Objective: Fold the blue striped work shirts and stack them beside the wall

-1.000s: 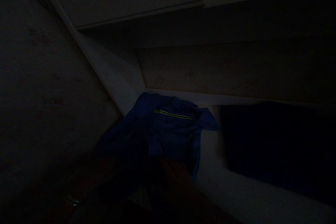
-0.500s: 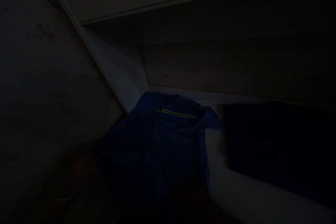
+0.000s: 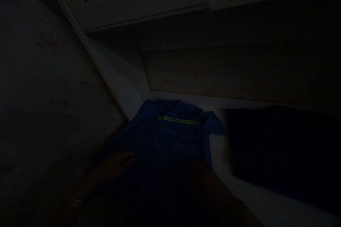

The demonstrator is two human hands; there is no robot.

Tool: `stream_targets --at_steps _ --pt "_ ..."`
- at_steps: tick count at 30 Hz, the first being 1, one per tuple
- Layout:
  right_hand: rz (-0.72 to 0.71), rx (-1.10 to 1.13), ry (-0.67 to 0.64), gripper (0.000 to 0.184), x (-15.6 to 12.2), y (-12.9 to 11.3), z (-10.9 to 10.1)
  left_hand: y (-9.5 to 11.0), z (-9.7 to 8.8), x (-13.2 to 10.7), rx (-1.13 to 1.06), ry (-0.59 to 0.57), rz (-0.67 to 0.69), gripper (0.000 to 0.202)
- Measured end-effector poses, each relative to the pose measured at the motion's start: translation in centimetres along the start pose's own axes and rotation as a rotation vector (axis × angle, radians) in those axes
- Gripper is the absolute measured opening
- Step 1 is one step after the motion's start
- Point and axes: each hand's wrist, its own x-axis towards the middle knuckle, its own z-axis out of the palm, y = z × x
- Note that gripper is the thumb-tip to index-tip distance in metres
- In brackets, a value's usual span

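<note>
A dark blue short-sleeved shirt (image 3: pixel 176 136) with yellow-green stripes across its chest lies spread on a pale surface, its collar toward the back. My left hand (image 3: pixel 118 161), a band on its wrist, is over the shirt's left side; its fingers look bent, but darkness hides whether they grip the cloth. Over the right part of the shirt is my right hand (image 3: pixel 199 172), its fingers dimly visible, stretched out and apart on or just above the cloth. The lower part of the shirt fades into shadow.
Another dark blue cloth-like piece (image 3: pixel 282 152) lies to the right on the pale surface (image 3: pixel 221 152). A cabinet with framed doors (image 3: pixel 149 3) overhangs the back. A pale side panel (image 3: pixel 117 71) and a patterned wall (image 3: pixel 50 78) stand at the left.
My left hand has come in from the lower left over the shirt. My right hand shows a little higher and more clearly. The view has tilted slightly upward.
</note>
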Motion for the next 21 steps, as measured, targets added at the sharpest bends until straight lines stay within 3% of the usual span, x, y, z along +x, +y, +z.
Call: stream_targets --at_steps 3,6,9,12,17,21 --pt "0.058 -0.127 0.099 0.041 2.6 2.3 1.3 4.0 1.0 6.6 -0.128 -0.017 0.144 0.049" --pt "0.107 -0.184 0.167 0.042 4.3 4.1 1.9 7.5 2.4 14.9 0.147 0.219 0.241 0.042" --pt "0.114 -0.194 0.204 0.042 4.8 4.8 2.0 7.9 2.5 20.2 0.339 0.374 0.235 0.042" --pt "0.116 -0.183 0.201 0.043 4.8 4.8 1.9 5.3 0.7 21.7 0.485 0.435 0.162 0.04" --pt "0.127 -0.126 0.192 0.043 4.6 4.8 1.6 0.5 -4.3 20.1 0.655 0.467 0.009 0.037" --pt "0.139 -0.059 0.226 0.041 4.6 4.9 1.4 0.8 -6.4 19.7 0.867 0.579 -0.017 0.043"
